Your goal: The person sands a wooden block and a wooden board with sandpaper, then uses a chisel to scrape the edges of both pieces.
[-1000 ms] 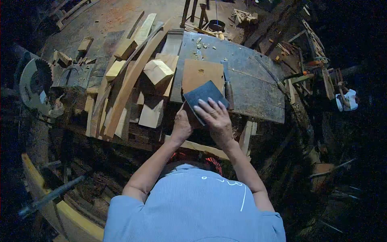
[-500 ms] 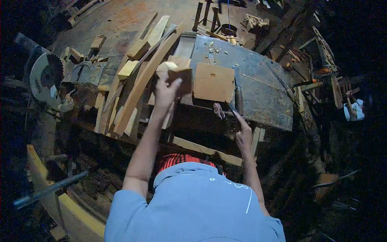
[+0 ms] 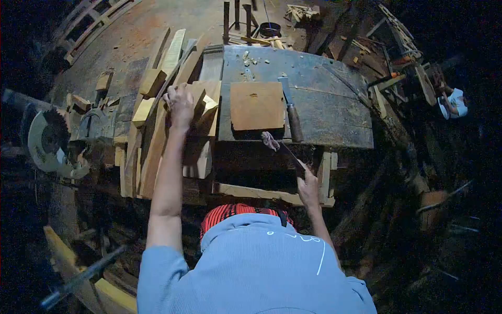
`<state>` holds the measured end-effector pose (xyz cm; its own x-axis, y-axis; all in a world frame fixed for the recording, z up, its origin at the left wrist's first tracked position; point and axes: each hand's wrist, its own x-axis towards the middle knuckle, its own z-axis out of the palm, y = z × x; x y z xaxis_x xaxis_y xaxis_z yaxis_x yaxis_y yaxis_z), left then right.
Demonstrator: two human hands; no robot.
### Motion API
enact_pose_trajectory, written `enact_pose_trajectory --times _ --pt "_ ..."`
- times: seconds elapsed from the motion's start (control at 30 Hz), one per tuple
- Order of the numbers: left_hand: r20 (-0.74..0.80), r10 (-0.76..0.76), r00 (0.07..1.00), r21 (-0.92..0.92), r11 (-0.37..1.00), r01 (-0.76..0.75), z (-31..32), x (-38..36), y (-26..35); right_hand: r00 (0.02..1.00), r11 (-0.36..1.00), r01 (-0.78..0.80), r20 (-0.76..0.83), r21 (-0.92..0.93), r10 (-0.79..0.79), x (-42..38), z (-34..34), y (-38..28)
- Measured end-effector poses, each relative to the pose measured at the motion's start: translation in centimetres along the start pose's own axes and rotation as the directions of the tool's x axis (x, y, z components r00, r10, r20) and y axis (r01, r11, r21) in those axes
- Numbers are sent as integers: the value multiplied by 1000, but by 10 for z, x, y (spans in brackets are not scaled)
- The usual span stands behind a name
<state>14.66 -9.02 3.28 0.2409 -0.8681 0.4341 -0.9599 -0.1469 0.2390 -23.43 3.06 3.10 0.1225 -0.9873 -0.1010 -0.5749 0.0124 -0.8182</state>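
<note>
My left hand [image 3: 179, 104] reaches over the long wooden beam [image 3: 163, 137] at the left of the workbench, its fingers curled down around the beam's edges. Just right of that hand a wooden block [image 3: 210, 103] with a pale lit face sits on a wide board [image 3: 210, 123]. In my right hand [image 3: 308, 187], low at the bench's front edge, is a narrow dark blade-like tool [image 3: 292, 157] angled up to the left. Its tip is close to a crumpled rag [image 3: 270, 141]. A square brown wood piece [image 3: 256, 106] lies flat on the bench, beside a wooden-handled chisel [image 3: 294, 123].
The dark workbench [image 3: 329, 99] spreads to the right. A circular saw blade [image 3: 43, 140] stands at far left, near short wood blocks [image 3: 151, 82]. Beyond the bench are a black ring-shaped container [image 3: 270, 30] and scrap wood [image 3: 302, 12]. Another person [image 3: 456, 103] is at far right.
My left hand has moved left from the wooden block to the long beam, letting the block go. My right hand has lowered slightly with the tool. The camera view has shifted.
</note>
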Motion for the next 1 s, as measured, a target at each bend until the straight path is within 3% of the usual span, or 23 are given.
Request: enact_pose_trajectory --times 0.03,0.1,0.17,0.2,0.23,0.27,0.3,0.33,0.37,0.43,0.47,0.5,0.57,0.6,0.63,0.7,0.77,0.8,0.83,0.87,0.93,0.97,1.0 --pt "5 9 1000 -9 1000 -9 -7 2 13 1000 1000 -9 -10 -3 9 -3 0 1" --pt "-154 -48 987 -343 939 -8 -11 -1 40 946 946 -323 35 -5 323 -13 0 6" --pt "-103 -164 981 -718 695 41 12 -20 64 962 962 -269 -28 47 271 -24 6 14" --pt "117 -176 977 -705 679 207 13 -31 78 977 977 -186 -88 106 196 -26 10 18" --pt "320 -183 930 -767 526 368 19 -45 89 975 976 -191 -92 100 201 -28 12 22" --pt "408 -152 900 -737 527 423 56 -66 84 975 974 -162 -130 157 183 -29 14 26" --pt "344 -119 931 -755 555 350 84 -85 86 971 968 -130 -170 213 168 -29 13 28" --pt "678 -139 722 -689 223 690 96 -97 88 968 968 -136 -179 209 175 -26 6 19" --pt "684 -126 719 -687 222 692 95 -102 92 953 966 -200 -196 163 230 -22 -7 4" --pt "823 -263 504 -533 -45 845 90 -106 100 930 955 -271 -220 123 293 -10 -23 -11" --pt "855 -261 449 -488 -109 866 86 -105 101 919 959 -255 -278 120 279 -1 -30 -12" --pt "858 -259 443 -482 -110 869 90 -105 101 906 964 -239 -330 113 263 6 -36 -10" --pt "884 -282 373 -444 -257 858 97 -110 97 918 972 -234 -325 16 227 16 -44 11" --pt "871 -245 426 -476 -206 855 101 -112 92 921 973 -230 -331 -32 207 20 -47 11" --pt "876 -250 412 -464 -207 861 94 -112 95 922 970 -228 -337 -80 189 24 -50 10" --pt "876 -352 330 -450 -352 820 81 -110 104 915 961 -263 -338 -84 221 32 -54 13" --pt "890 -342 302 -431 -413 803 83 -110 101 963 954 -39 -266 -297 -43 50 -67 29" --pt "892 -346 293 -427 -425 798 88 -113 99 959 953 -37 -277 -302 -51 60 -76 44" --pt "890 -352 290 -429 -432 794 95 -112 96 960 888 3 -247 -460 -131 70 -81 66" --pt "886 -348 305 -438 -419 795 98 -106 97 958 802 34 -209 -596 -196 81 -85 85" --pt "881 -432 193 -341 -298 892 98 -100 96 942 742 24 -233 -669 -240 108 -99 117" --pt "877 -436 201 -344 -280 896 98 -97 95 927 663 19 -234 -748 -292 123 -107 131" --pt "881 -438 177 -314 -262 913 99 -95 94 926 674 11 -246 -739 -286 136 -114 143"
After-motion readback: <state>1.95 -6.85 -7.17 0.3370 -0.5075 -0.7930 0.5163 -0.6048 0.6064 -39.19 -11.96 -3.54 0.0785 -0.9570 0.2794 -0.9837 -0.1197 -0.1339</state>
